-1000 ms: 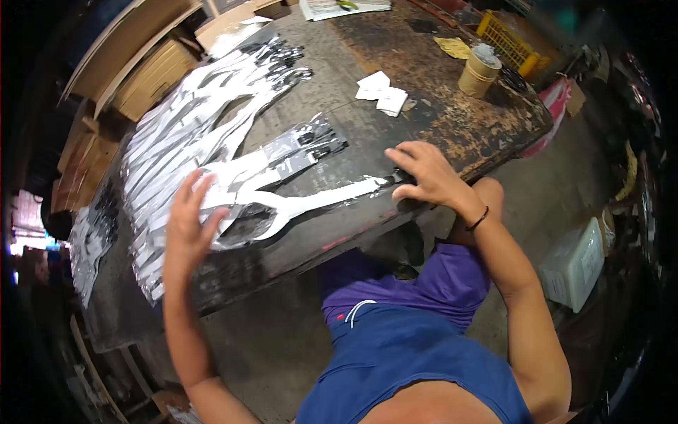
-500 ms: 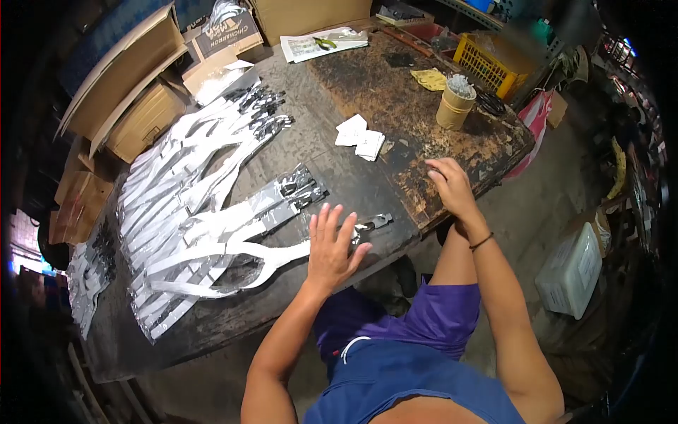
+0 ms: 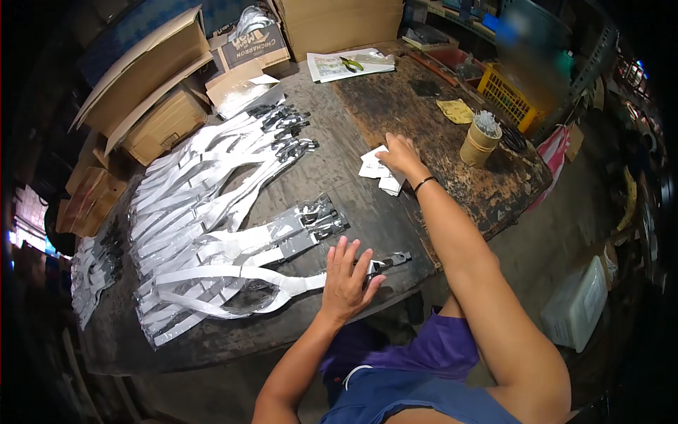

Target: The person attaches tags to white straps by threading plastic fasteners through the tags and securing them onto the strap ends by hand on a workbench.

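Note:
My left hand (image 3: 347,283) lies flat with its fingers stretched out over the end of a pair of white suspenders (image 3: 304,284), beside their dark clips (image 3: 392,261). The Y-shaped straps run left from it across the table. My right hand (image 3: 404,157) reaches over a small stack of white paper cards (image 3: 373,164), thumb apart from the fingers at their upper edge. Whether any card is lifted cannot be seen. Several more suspenders in clear plastic (image 3: 191,191) are laid in an overlapping row at the left, black clips pointing right.
A cup of small clear pieces (image 3: 482,141) stands at the right, near a yellow packet (image 3: 455,111) and a yellow crate (image 3: 510,92). Pliers (image 3: 351,65) rest on papers (image 3: 321,68) at the back. Cardboard boxes (image 3: 166,124) line the left side. The dark table's (image 3: 233,346) edge faces me.
My right hand has moved from the table's near right edge forward and left to the paper cards. My left hand stays on the suspenders. The view has shifted slightly.

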Motion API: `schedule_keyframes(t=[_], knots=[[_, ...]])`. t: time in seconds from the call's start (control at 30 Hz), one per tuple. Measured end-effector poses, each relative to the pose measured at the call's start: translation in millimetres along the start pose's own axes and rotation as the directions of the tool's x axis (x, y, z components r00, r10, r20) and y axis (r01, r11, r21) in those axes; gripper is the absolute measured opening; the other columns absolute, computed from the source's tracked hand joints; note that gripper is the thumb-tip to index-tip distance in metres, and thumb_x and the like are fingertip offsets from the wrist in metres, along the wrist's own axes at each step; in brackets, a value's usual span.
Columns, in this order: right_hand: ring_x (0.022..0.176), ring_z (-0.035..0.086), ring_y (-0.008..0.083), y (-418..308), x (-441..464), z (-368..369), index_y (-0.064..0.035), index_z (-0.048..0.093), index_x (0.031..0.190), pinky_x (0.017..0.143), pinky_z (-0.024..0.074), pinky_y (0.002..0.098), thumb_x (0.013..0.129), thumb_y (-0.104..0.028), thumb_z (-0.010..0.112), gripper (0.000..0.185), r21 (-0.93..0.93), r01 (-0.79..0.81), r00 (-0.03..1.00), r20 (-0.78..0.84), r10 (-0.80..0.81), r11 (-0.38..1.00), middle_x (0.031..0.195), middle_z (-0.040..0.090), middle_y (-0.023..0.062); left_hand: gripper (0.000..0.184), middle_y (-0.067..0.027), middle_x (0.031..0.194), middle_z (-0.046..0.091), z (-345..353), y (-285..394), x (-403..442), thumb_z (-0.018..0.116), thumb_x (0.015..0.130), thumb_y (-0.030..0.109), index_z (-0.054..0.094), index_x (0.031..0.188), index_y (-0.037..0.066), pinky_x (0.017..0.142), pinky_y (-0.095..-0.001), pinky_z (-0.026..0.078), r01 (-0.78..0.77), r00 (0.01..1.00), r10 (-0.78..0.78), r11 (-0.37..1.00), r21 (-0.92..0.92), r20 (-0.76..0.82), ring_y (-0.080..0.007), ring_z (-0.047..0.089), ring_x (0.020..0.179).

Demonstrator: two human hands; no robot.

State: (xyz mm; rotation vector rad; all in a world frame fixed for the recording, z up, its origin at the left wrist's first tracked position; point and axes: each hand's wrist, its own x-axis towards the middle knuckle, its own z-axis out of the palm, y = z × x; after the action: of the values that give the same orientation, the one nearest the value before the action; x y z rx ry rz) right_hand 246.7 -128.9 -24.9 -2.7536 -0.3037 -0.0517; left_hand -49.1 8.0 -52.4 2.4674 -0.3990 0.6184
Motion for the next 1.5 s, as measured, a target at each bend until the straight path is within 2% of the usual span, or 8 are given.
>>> schedule_keyframes(t=[0.57,0.73,0.9,1.07,1.17,1.23,1.4,1.5], knots=[[0.089,0.063,0.0158,42.7,-31.2,-50.2,0.0006,0.066,0.105,0.08,0.0499,0.0313,0.086,-0.005,0.059,0.021,0.797,0.052,0.999,-0.05,-0.02,0.601,0.099,0.069,0.0088,0.059,-0.0198,0.138,0.044,-1.4,-1.4,-1.3,0.075,0.081,0.032,0.054,0.129,0.005,0.111,-0.057,0.026,-0.02,0.999,0.019,1.0,-0.019,-0.039,-0.0429,0.033,0.137],[0.078,0.056,0.0052,39.7,-142.3,-56.6,-0.0044,0.065,0.096,0.069,0.0469,0.0232,0.088,-0.011,0.066,0.011,0.717,0.272,0.899,0.05,-0.436,0.642,0.085,0.063,-0.0018,0.082,-0.0227,0.144,0.036,4.1,6.8,2.8,0.081,0.071,0.025,0.042,0.14,0.005,0.11,-0.0606,0.026,-0.101,0.969,0.127,0.986,0.132,-0.212,-0.047,0.031,0.137],[0.076,0.053,0.0107,20.8,-235.9,-68.0,-0.0003,0.059,0.11,0.067,0.0462,0.029,0.083,-0.012,0.062,0.029,0.777,0.12,0.887,0.196,-0.419,0.618,0.082,0.06,0.0038,0.083,-0.0217,0.138,0.044,11.5,54.6,24.2,0.077,0.071,0.014,0.038,0.143,0.002,0.105,-0.0554,0.033,-0.128,0.975,0.154,0.979,0.158,-0.163,-0.0423,0.04,0.131],[0.086,0.063,0.0177,38.2,-227.4,-109.7,-0.0021,0.064,0.102,0.077,0.0501,0.0335,0.084,-0.017,0.069,0.024,0.695,0.169,0.913,0.158,-0.377,0.699,0.091,0.066,0.0089,0.061,-0.0192,0.107,0.065,24.6,58.0,16.8,0.062,0.074,-0.004,0.05,0.133,-0.001,0.08,-0.0419,0.05,-0.12,0.992,0.112,0.983,-0.137,-0.061,-0.0361,0.063,0.094],[0.091,0.064,0.0264,71.0,-166.9,-143.9,-0.0028,0.068,0.099,0.081,0.0502,0.0358,0.084,-0.02,0.07,0.023,0.574,0.22,0.965,-0.246,-0.09,0.789,0.096,0.066,0.0132,0.052,-0.0178,0.1,0.066,33.6,48.4,0.9,0.064,0.075,-0.002,0.055,0.126,0.001,0.075,-0.0408,0.051,-0.1,0.994,0.088,0.967,-0.233,-0.062,-0.0345,0.064,0.088],[0.096,0.061,0.0305,110.8,-110.6,-149.8,-0.003,0.068,0.1,0.084,0.0489,0.0393,0.084,-0.019,0.068,0.022,0.334,0.253,0.832,-0.554,-0.028,0.908,0.099,0.064,0.0152,0.048,-0.0169,0.096,0.066,37.8,45.2,-5.1,0.067,0.075,-0.001,0.058,0.122,0.002,0.072,-0.0401,0.05,-0.118,0.989,0.089,0.955,-0.271,-0.119,-0.033,0.063,0.083],[0.104,0.057,0.0338,135.1,-37.2,-147.0,-0.0034,0.071,0.101,0.087,0.048,0.0437,0.086,-0.021,0.064,0.025,0.055,0.169,0.696,-0.714,-0.079,0.984,0.103,0.062,0.0163,0.032,-0.0139,0.086,0.065,38.1,46.5,-7.7,0.069,0.081,0.006,0.063,0.112,0.004,0.066,-0.0402,0.05,-0.117,0.988,0.083,0.952,-0.284,-0.129,-0.0321,0.062,0.073],[0.102,0.059,0.0329,137.2,-24.6,-147.8,-0.0039,0.073,0.098,0.088,0.0483,0.0431,0.085,-0.021,0.065,0.023,-0.016,0.131,0.767,-0.632,-0.112,0.991,0.1,0.063,0.0156,0.03,-0.0124,0.08,0.063,38.1,46.8,-8.4,0.07,0.081,0.009,0.063,0.11,0.004,0.063,-0.0402,0.049,-0.118,0.988,0.085,0.955,-0.271,-0.129,-0.0313,0.06,0.068]])
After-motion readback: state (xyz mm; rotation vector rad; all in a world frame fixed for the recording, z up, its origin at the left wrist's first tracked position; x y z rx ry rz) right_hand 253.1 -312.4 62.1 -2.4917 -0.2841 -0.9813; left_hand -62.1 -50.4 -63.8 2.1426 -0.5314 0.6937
